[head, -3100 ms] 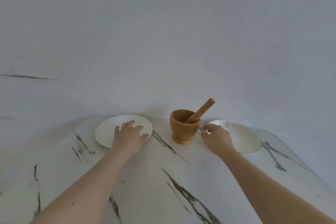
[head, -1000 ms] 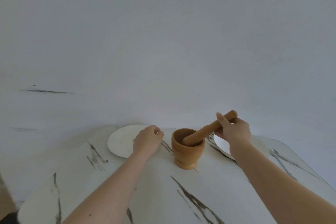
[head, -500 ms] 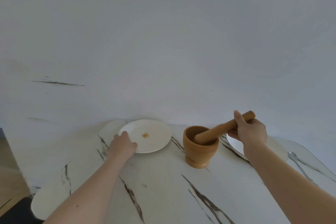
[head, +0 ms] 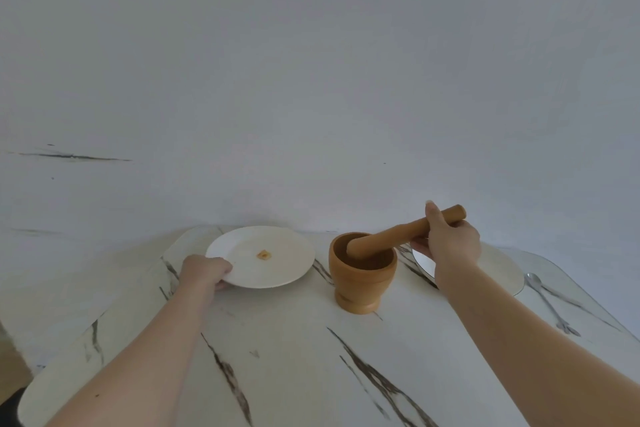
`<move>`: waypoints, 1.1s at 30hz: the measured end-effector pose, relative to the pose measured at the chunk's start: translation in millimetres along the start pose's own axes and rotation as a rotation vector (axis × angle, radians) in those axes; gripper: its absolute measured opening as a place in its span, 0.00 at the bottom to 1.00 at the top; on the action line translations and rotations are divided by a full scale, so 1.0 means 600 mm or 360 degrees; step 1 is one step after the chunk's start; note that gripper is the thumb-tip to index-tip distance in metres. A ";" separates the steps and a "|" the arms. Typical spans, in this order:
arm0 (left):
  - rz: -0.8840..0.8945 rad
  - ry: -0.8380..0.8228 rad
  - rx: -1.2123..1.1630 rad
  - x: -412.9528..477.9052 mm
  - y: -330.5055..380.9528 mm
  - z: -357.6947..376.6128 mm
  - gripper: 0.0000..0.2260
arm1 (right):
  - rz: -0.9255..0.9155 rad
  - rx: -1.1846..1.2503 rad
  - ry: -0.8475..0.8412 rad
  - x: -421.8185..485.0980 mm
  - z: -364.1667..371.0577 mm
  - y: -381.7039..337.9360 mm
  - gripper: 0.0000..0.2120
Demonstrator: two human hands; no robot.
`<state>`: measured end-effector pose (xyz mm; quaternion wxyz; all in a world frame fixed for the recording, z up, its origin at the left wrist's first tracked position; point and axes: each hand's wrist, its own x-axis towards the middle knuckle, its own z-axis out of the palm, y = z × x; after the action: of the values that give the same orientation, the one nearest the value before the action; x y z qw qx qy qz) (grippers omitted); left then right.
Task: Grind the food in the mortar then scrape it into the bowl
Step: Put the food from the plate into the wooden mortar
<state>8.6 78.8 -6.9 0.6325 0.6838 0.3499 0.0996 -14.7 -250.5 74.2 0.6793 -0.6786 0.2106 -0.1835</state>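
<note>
Both forearms bare, sleeveless; left hand point(head: 204, 270) and right hand point(head: 450, 243) ungloved.

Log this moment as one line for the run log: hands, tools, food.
left hand: grips plate rim | right hand: holds pestle, head in mortar | food bit: on plate | spoon: untouched

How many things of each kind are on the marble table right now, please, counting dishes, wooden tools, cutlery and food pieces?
White dishes: 2, the left plate and the right dish.
Wooden tools: 2, the mortar and the pestle.
Cutlery: 1, the spoon.
Food pieces in view: 1, the crumb on the left plate.
Total: 6.
</note>
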 end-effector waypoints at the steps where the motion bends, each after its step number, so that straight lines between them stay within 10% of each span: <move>1: 0.0000 -0.0032 -0.0054 -0.003 0.003 0.002 0.22 | 0.0026 0.0010 -0.0010 -0.001 0.000 -0.001 0.15; 33: 0.0110 -0.0626 -0.0725 -0.125 0.122 0.011 0.19 | -0.0238 0.0109 0.0102 -0.024 -0.054 -0.085 0.17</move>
<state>-16.7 31.7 83.6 0.8214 0.5422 0.1657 0.0626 -42.2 -270.6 126.0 0.6793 -0.6626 0.1746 -0.2625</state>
